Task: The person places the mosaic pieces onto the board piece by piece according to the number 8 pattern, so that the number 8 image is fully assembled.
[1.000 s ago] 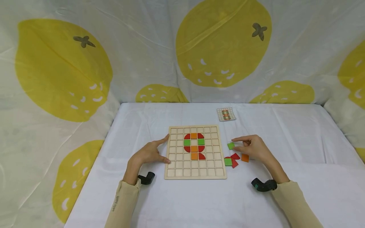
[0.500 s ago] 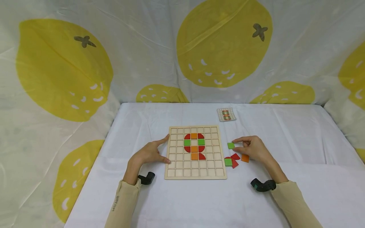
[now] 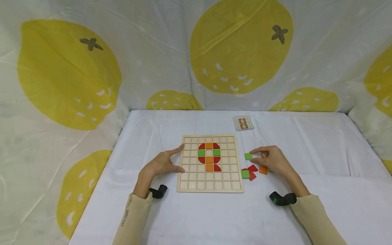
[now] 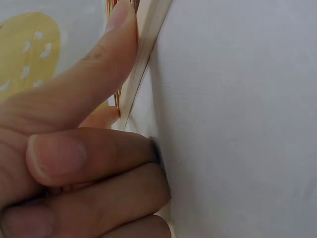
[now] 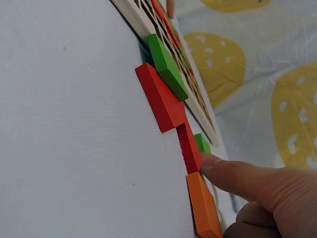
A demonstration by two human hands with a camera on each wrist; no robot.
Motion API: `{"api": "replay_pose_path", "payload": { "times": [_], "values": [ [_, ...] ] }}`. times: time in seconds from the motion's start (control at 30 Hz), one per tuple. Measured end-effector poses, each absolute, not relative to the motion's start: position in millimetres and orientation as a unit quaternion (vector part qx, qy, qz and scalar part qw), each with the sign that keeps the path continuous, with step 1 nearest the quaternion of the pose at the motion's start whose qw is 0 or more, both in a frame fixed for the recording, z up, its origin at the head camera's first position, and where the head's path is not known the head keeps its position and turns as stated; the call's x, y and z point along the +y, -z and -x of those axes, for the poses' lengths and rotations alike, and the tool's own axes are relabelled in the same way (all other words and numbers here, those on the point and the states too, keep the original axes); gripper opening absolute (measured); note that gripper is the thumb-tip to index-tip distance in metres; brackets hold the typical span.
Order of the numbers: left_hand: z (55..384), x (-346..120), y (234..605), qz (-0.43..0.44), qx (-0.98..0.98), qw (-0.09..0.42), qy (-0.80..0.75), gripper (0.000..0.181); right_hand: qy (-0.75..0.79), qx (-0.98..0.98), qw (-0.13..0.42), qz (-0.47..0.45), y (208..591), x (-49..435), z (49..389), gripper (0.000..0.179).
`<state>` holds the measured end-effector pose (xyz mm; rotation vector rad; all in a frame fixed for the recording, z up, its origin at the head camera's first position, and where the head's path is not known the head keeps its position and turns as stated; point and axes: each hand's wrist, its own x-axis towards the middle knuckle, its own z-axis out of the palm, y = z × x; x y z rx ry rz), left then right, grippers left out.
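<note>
Pinched green tile (image 3: pixel 247 156) sits right of centre in the head frame, just off the board's right edge. Right hand (image 3: pixel 273 159) is on it: narrow pinch, index and thumb tips at the tile's right end, body of the tile sticking out leftward. It's square, so no long axis to speak of. My read: the relation that counts is tile-to-board (image 3: pixel 226 177), directly left across a thin strip of white cloth (image 3: pixel 214 217), with the right hand much the nearer.

Left hand (image 3: pixel 160 164) is on the board's far side, index and thumb spread wide, tips touching the left edge. Laid tiles (image 3: pixel 209 160) fill cells in the board's upper middle.

Below the pinch: second green tile (image 3: pixel 245 174), red pieces (image 3: pixel 252 168), orange tile (image 3: pixel 263 169). Pattern card (image 3: pixel 243 123) lies above the board's upper right corner.

Views differ. Right wrist gives tile thickness and shows the thumb seemingly against a red piece; head shows that thumb clear above it, so probably line of sight. Index hidden there. Left wrist shows the remaining fingers curled under the palm, which head doesn't. Can't tell if the pinched tile is off the cloth.
</note>
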<state>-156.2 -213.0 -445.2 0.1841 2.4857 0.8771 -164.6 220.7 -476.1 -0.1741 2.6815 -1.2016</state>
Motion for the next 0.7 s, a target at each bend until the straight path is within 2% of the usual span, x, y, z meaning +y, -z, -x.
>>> {"api": "replay_pose_path", "payload": {
  "times": [0.7],
  "values": [
    [155.4,-213.9,443.6,-0.072,0.912,0.260,-0.310,0.116,0.397,0.912,0.090,0.044,473.4,218.7,164.0,0.029]
  ]
}}
